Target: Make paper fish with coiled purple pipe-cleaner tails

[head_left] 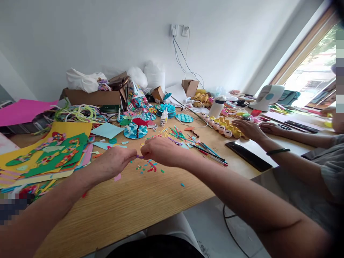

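Observation:
Over the table's middle, my left hand [114,163] and my right hand [161,152] are closed, with fingertips almost meeting. Pinched between them is a short bit of purple pipe cleaner [140,156]; the rest is hidden by my fingers. Just past my right hand lies a wavy purple strip [174,142], and I cannot tell whether it joins the held piece. Small coloured paper scraps [152,166] are scattered beneath. Beyond them stand a blue-and-white patterned paper piece [131,130] with a dark wavy strip on it, and small white glue bottles [163,118].
Coloured paper sheets [80,125] and green cutouts [71,154] pile up at left. Pens [212,154], a black flat case [248,156], yellow egg cartons [223,125] and a white bottle [217,106] are at right. Another person's hands [248,129] rest beyond the case.

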Available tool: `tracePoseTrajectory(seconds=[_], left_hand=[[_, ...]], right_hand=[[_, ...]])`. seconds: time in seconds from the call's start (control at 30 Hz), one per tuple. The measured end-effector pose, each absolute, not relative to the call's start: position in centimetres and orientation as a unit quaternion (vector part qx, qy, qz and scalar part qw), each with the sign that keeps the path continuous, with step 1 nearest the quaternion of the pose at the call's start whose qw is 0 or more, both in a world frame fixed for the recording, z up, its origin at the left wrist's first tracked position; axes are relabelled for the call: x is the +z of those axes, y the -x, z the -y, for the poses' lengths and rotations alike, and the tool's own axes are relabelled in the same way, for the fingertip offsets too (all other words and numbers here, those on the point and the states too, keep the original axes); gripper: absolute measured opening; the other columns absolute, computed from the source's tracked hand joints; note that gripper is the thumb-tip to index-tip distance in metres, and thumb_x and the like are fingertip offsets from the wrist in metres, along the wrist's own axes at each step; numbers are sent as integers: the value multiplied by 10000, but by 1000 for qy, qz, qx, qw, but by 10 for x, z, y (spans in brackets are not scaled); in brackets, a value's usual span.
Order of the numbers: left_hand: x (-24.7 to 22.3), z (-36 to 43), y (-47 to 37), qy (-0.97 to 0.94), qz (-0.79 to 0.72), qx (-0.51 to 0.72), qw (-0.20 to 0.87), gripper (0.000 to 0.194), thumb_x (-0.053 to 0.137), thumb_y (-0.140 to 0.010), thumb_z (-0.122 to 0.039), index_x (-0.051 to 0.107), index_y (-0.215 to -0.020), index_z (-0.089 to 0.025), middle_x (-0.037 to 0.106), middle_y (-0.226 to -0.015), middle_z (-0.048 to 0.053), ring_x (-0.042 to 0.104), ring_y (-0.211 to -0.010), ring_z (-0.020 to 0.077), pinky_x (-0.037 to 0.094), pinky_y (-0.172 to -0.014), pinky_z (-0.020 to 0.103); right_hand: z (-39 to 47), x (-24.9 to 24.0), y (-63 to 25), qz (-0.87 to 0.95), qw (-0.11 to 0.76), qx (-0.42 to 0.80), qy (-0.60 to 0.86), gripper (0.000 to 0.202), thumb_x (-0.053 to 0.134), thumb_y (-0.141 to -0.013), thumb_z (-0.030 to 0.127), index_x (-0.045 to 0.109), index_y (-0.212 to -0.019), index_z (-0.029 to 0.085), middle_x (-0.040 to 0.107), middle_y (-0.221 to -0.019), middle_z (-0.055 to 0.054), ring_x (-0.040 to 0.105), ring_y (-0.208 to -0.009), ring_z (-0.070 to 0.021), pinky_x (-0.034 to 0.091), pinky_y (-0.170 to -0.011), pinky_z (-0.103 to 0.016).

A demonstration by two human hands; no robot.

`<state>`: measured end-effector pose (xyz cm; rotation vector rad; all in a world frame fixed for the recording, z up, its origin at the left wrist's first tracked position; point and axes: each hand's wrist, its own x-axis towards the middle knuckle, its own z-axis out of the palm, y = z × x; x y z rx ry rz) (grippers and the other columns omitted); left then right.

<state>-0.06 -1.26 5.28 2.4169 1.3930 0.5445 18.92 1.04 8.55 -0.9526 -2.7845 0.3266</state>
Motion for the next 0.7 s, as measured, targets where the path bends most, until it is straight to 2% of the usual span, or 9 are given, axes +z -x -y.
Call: tracePoseTrajectory(seconds=[0.07,0.17,0.27,0.37,0.47,0.6,0.7], left_hand=[[63,20,3,-852,-453,153,212,168,471,-727,-259,596,-614,-250,537,-514,-25,467,-487,134,280,-452,222],[75,31,6,-831,-427,133,331,195,471,-771,-309,594,-641,-234,530,-498,-20,460,-458,120,315,-428,208],[75,38,5,-760,-427,210,443,268,465,-795,-426,588,-684,-216,518,-509,-15,421,-399,96,308,-371,199],[63,37,0,-672,-451,332,484,279,472,-786,-465,555,-716,-208,489,-517,-37,377,-368,73,293,-351,189],[50,30,-6,-658,-492,371,432,251,450,-794,-431,519,-723,-200,498,-542,-41,392,-376,74,295,-361,189],[38,21,-10,-734,-538,336,243,270,382,-831,-387,506,-682,-200,502,-505,-37,456,-411,105,342,-442,219],[33,18,-9,-770,-544,312,112,287,352,-845,-365,495,-653,-206,496,-473,-34,476,-431,127,338,-482,237]], right_hand=[[-15,98,-200,943,52,194,267,166,587,-728,125,583,-567,165,495,-536,38,381,-525,-75,237,-532,-234],[-21,103,-213,913,60,358,187,120,590,-727,155,593,-607,161,495,-545,61,406,-536,-62,282,-550,-214],[-19,89,-217,820,150,523,176,113,595,-731,247,590,-658,161,511,-575,56,439,-547,-65,317,-543,-205],[-12,61,-205,699,302,606,229,141,635,-696,286,579,-658,162,529,-557,49,442,-516,-64,303,-506,-199],[-7,30,-186,562,407,676,248,188,686,-621,307,590,-644,147,503,-505,52,410,-461,-54,268,-469,-197],[-5,7,-168,415,449,749,256,233,729,-549,292,559,-601,142,487,-456,53,376,-405,-43,236,-439,-195],[-7,4,-165,375,457,765,256,245,742,-534,278,554,-612,142,504,-453,48,375,-398,-40,227,-433,-189]])
